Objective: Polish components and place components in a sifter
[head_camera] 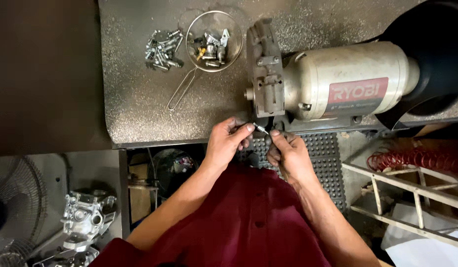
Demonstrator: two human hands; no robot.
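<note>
A dark red shirt (243, 217) fills the bottom of the view, both forearms reaching out from it. The left hand (228, 142) and right hand (287, 151) meet just in front of the bench grinder (332, 84), sharing a small metal pin (261, 129). The left fingers (247, 127) pinch one end and the right fingers (275, 133) pinch the other, both closed narrowly on it, so the pin hangs just off the tabletop (140, 99) edge, near the grinder's grey wheel guard (264, 69).

To handle it well, I judge the grip should stay at the pin's ends, fingertips kept back from the guard, with the pin held level.

On the tabletop, a wire strainer (214, 42) holds mixed small parts, with a loose pile of bolts (163, 49) just beside it to the left. The strainer's handle points toward the hands but lies apart from them. Below the edge are a studded rubber mat (327, 158), a fan (14, 207), a cast metal housing (85, 215), a red coiled hose (416, 158) and a metal frame (402, 193).
</note>
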